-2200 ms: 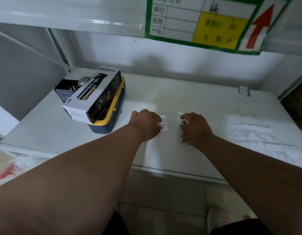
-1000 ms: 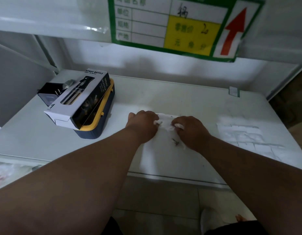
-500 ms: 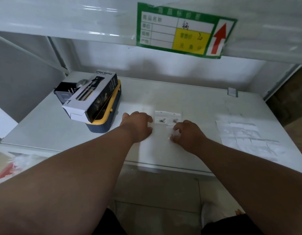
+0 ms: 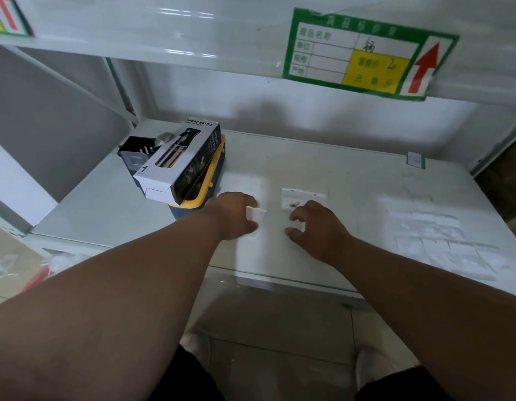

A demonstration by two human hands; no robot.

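On a white shelf point(image 4: 352, 180), left hand point(image 4: 233, 217) pinched a small white slip point(image 4: 256, 214), right hand point(image 4: 319, 228) sat half-curled, possibly over another scrap point(image 4: 300, 227) though blurred, clear bag point(image 4: 304, 195) of screws point(image 4: 293, 203) lay flat just beyond its fingers, box point(image 4: 178, 157) stood at left.

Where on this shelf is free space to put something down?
Free: rear of the shelf behind the small bag; front left corner beside the navy case. Crowded: middle, where the left hand pinches a white slip near the right hand; paper sheets at right.
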